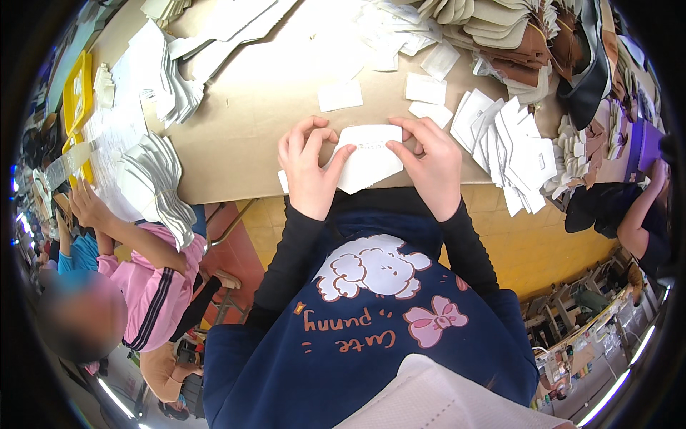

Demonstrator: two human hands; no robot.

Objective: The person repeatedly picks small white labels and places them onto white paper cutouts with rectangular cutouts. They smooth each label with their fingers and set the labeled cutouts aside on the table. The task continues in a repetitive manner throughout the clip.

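Note:
A white cut piece (370,170), wider at its top and narrowing to a blunt point, is held at the table's near edge. My left hand (309,166) pinches its left side, thumb on top and the other fingers curled. On the opposite side my right hand (436,168) presses the piece between thumb and fingers. Between the two thumbs runs a row of small faint marks, too small to make out. Part of another white piece (284,180) shows beside my left wrist. Small white rectangles (340,96) lie just beyond my hands.
Fanned white pieces (506,146) lie right of my hands, overhanging the edge. Stacked white pieces (153,179) and yellow trays (77,93) are at left. Beige and brown bundles (511,46) fill the far right. A person in pink (153,286) works at left; another person's arm (641,211) shows at right.

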